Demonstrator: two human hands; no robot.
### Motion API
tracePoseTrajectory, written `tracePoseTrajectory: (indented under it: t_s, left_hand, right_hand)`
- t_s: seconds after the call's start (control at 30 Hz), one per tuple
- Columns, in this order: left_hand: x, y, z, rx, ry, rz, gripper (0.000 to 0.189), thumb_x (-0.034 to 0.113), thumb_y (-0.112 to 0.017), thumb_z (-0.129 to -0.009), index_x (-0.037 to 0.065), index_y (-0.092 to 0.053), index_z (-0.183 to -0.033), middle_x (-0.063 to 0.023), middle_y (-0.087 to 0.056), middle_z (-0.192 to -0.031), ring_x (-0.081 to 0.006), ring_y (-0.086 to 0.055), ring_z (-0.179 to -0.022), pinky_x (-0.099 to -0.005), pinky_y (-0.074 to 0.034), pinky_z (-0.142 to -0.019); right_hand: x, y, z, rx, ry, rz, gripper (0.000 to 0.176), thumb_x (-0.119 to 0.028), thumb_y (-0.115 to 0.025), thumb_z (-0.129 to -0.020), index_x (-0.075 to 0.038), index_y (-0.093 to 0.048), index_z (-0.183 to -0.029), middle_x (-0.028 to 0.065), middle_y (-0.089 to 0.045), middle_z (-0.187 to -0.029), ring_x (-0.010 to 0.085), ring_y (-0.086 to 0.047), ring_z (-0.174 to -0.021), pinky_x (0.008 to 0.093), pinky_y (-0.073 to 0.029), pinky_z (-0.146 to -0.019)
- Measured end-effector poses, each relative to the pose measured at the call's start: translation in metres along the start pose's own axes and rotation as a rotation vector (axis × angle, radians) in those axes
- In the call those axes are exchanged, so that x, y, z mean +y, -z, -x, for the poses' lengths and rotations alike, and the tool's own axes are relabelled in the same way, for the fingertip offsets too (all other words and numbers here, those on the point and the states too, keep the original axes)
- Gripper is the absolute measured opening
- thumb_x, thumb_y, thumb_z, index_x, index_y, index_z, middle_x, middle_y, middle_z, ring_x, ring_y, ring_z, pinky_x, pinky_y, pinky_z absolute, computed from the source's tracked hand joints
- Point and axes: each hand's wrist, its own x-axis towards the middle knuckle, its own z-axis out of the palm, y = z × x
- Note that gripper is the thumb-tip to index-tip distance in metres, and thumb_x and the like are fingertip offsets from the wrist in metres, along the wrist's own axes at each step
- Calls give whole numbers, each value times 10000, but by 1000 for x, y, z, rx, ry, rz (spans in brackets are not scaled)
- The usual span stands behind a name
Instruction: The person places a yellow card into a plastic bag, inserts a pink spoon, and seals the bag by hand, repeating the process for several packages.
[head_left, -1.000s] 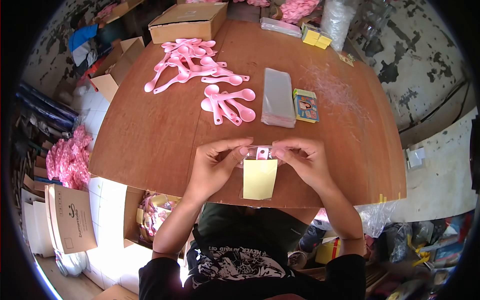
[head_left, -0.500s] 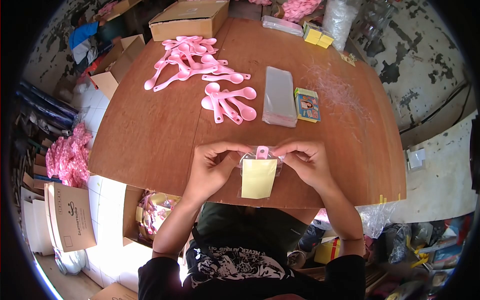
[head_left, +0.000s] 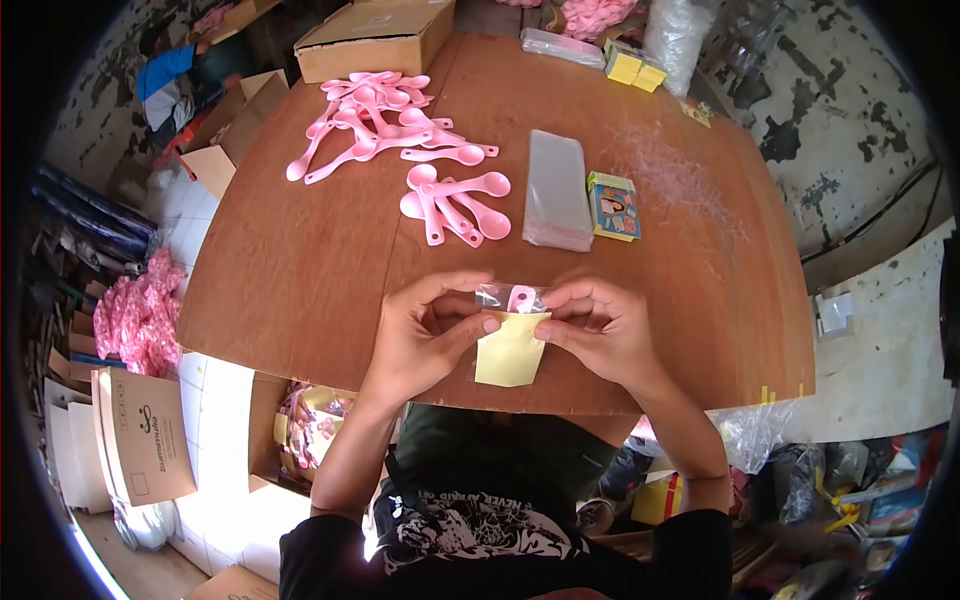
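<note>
A clear plastic bag (head_left: 493,296) with a pale yellow card (head_left: 508,352) in it is held over the table's near edge. The handle end of a pink spoon (head_left: 521,299) shows above the card. My left hand (head_left: 425,325) grips the bag's left side, thumb on the card's upper left corner. On the right side my right hand (head_left: 600,325) pinches the bag, its thumb on the card's upper right corner. Beyond the hands lie a small group of pink spoons (head_left: 487,221), a stack of clear bags (head_left: 557,190) and a stack of printed cards (head_left: 613,207).
The brown table (head_left: 290,280) also carries a spoon pile (head_left: 370,120), a cardboard box (head_left: 375,40), yellow card stacks (head_left: 634,68) and clear plastic strands (head_left: 680,185). An open carton (head_left: 265,430) stands below the near edge. Another person (head_left: 166,85) is at the far left.
Both thumbs have moved from the bag's top down onto the card's upper corners. The bag and card have shifted slightly up and left, and the spoon handle now tilts a little.
</note>
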Motion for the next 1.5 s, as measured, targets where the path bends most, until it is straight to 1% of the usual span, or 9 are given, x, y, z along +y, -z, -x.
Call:
tracePoseTrajectory:
  t_s: [0.17, 0.4, 0.57, 0.83, 0.9, 1.0, 1.1, 1.3, 1.5]
  left_hand:
    - [18, 7, 27, -172, 208, -151, 472, -23, -765, -791, -25, -576, -1223, -127, -688, -1088, -167, -665, -980, -304, -562, -849]
    - [11, 80, 94, -554, 107, -427, 382, -22, -827, -688, -3, -694, -1046, -121, -728, -926, -125, -693, -748, -232, -524, -614]
    - [-61, 161, 157, 48, 557, -225, 474, -79, -774, -731, -39, -602, -1171, -84, -682, -983, -78, -655, -759, -206, -528, -627]
    - [-228, 303, 267, 767, 756, -240, 531, 102, -740, -817, -40, -500, -1268, -125, -633, -1106, -192, -638, -976, -289, -522, -857]
    - [-277, 334, 304, 997, 764, -728, 751, 282, -792, -789, -48, -430, -1360, -219, -516, -1328, -291, -556, -1177, -368, -464, -982]
    - [-294, 335, 323, 936, 956, -960, 1023, 454, -822, -708, -42, -313, -1445, -264, -390, -1454, -364, -406, -1341, -422, -349, -1093]
    - [-329, 344, 333, 809, 861, -947, 912, 416, -801, -745, -10, -368, -1425, -253, -426, -1431, -361, -422, -1327, -420, -363, -1082]
    - [-273, 262, 262, 568, 712, -919, 582, 253, -722, -819, 14, -519, -1309, -225, -595, -1243, -334, -593, -1142, -407, -485, -940]
    - [-160, 179, 192, 50, 652, -972, 443, 256, -644, -899, 28, -556, -1269, -207, -595, -1254, -321, -602, -1131, -399, -498, -922]
  right_hand:
    - [-26, -8, 0, -140, 124, 124, 235, 76, -746, -773, -2, -656, -976, 104, -628, -1025, 188, -675, -914, 292, -577, -752]
    - [-108, -40, 18, -109, 1010, 800, 269, -149, -758, -708, -195, -659, -954, 11, -640, -920, 170, -640, -725, 259, -524, -569]
    - [-99, -28, 8, 25, 1311, 1021, 377, -284, -734, -634, -246, -655, -1001, -16, -616, -917, 170, -614, -715, 264, -506, -559]
    - [-123, -39, 28, 82, 971, 914, 388, -367, -768, -721, -310, -645, -1085, -22, -651, -891, 193, -621, -777, 301, -512, -642]
    - [-141, -43, 46, 136, 471, 978, 338, -412, -784, -691, -337, -666, -998, -5, -651, -885, 217, -617, -779, 305, -500, -631]
    - [-144, -43, 48, 135, 441, 937, 293, -400, -801, -660, -301, -686, -911, 14, -654, -879, 234, -611, -726, 300, -486, -619]
    - [-97, -31, 33, 283, 1018, 882, 310, -317, -775, -698, -179, -681, -958, 49, -636, -898, 198, -612, -605, 274, -496, -490]
    - [-120, -19, 11, 13, 1155, 688, 336, -417, -787, -733, -179, -695, -950, 104, -653, -943, 230, -615, -577, 291, -504, -469]
    - [-106, 18, 1, -54, 737, 847, 170, -136, -734, -726, -143, -713, -895, 48, -646, -788, 220, -626, -668, 311, -482, -594]
